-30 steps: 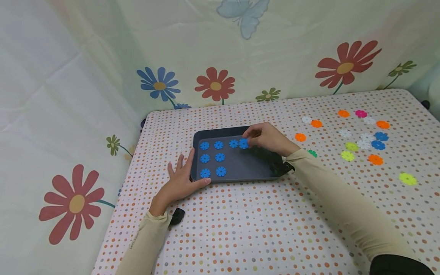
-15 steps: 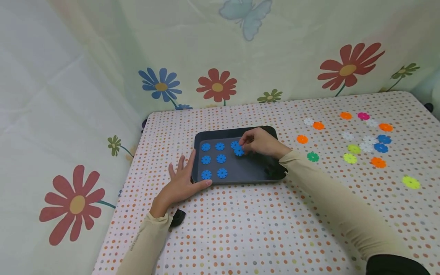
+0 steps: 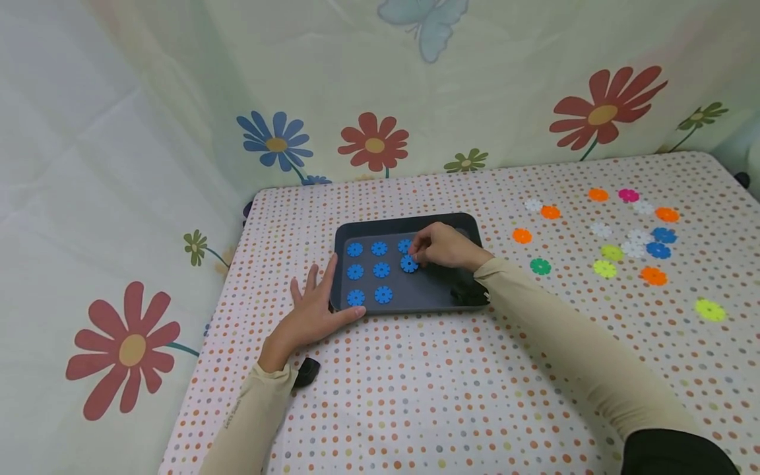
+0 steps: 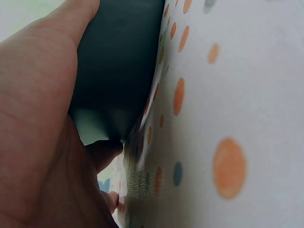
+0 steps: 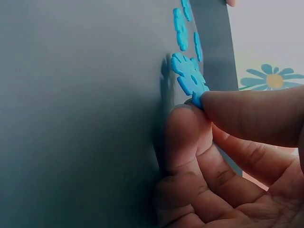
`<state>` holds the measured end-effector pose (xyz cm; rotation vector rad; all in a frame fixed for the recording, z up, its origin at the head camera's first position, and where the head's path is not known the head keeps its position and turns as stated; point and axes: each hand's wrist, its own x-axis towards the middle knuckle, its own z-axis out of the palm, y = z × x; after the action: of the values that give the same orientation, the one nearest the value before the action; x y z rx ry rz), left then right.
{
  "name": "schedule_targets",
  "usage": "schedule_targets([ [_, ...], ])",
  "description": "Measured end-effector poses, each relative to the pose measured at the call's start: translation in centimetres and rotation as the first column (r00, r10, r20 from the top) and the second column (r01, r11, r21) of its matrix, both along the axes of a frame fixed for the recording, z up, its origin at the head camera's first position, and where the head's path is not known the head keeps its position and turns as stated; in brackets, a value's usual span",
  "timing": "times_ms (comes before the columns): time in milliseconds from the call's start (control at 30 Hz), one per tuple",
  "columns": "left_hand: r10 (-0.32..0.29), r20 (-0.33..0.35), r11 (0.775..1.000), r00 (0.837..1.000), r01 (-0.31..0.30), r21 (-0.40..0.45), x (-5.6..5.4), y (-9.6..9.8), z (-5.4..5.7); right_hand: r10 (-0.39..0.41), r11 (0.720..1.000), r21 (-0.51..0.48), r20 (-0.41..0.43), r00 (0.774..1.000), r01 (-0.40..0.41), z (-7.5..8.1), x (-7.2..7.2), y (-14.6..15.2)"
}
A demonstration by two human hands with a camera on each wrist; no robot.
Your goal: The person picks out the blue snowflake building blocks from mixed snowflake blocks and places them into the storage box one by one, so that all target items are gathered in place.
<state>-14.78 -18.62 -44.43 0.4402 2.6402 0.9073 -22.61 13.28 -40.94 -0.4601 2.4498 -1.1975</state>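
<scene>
My right hand point(image 3: 448, 247) pinches a blue snowflake building disc point(image 3: 408, 264) by its edge, thumb against fingertip. In the right wrist view this disc point(image 5: 189, 76) is tilted, close over the tray floor, with its shadow beside it. The dark grey rectangular tray point(image 3: 427, 290) bears several more blue discs point(image 3: 381, 270) in rows on its left half; one behind the held disc is partly covered by my fingers. Spread fingers of my left hand point(image 3: 309, 320) rest along the tray's left side, thumb over the front left corner. The left wrist view shows this hand against the tray's outer wall point(image 4: 118, 57).
To the right of the tray, loose discs lie scattered on the dotted tablecloth point(image 3: 427, 382): a green disc point(image 3: 540, 266), an orange disc point(image 3: 654, 276), a yellow disc point(image 3: 710, 309), and several white, blue and pink ones. A flowered curtain point(image 3: 505, 86) hangs behind the table.
My right hand has moved the pinched disc from the back row's right end toward the front and slightly left, below the third disc of that row. The left hand has stayed put.
</scene>
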Motion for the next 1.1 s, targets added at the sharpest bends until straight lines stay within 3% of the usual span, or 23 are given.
schedule_targets([
  [267, 0.005, -0.001, 1.000, 1.000, -0.005, 0.005, -0.1, -0.1, -0.1, -0.003, 1.000, 0.003, -0.030, 1.000, 0.003, -0.1, 0.0, -0.2],
  [833, 0.001, 0.002, 1.000, 1.000, -0.001, -0.005, 0.0, 0.0, 0.1, 0.017, 0.988, 0.152, -0.114, 0.993, 0.001, 0.0, 0.0, -0.9],
  [1100, 0.009, 0.013, 1.000, 1.000, -0.009, -0.007, 0.1, -0.1, 0.1, 0.013, 0.986, 0.168, -0.139, 0.990, 0.010, -0.2, 0.1, -1.2],
])
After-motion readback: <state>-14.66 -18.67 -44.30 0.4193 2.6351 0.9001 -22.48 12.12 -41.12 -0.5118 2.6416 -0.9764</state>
